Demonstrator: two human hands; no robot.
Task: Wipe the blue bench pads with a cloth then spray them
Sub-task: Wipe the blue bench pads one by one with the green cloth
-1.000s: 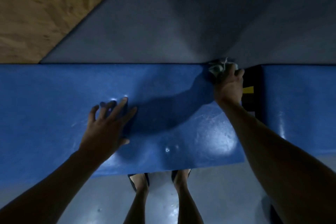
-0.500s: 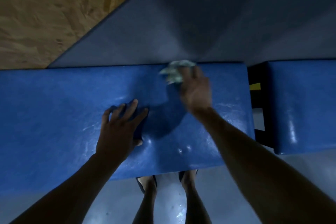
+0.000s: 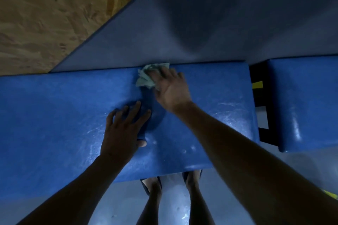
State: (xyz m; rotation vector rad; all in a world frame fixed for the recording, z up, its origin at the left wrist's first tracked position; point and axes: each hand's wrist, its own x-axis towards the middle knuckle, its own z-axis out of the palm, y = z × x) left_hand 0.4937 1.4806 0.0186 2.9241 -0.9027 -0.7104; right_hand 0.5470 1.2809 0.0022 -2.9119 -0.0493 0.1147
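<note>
I see my right hand (image 3: 169, 89) at the far edge of the long blue pad (image 3: 54, 115), fingers spread fairly flat and pressing a crumpled pale green cloth (image 3: 146, 78) down onto the vinyl. The cloth sticks out past the fingertips toward the left, right against the seam where the pad meets the grey mat (image 3: 182, 23) behind it. My left hand (image 3: 122, 133) lies palm down on the middle of the same pad, fingers straight and splayed, holding nothing, just near the right wrist. The pad surface shows a shiny, streaky sheen around both hands. To the right, a second blue pad (image 3: 307, 104) sits apart from the first, with a dark frame (image 3: 263, 133) and a yellow mark (image 3: 257, 84) showing in the gap between them. A wooden board (image 3: 54, 14) fills the upper left corner. Below the near edge of the pad I see my legs (image 3: 153, 202) on a pale floor (image 3: 117, 204)
</note>
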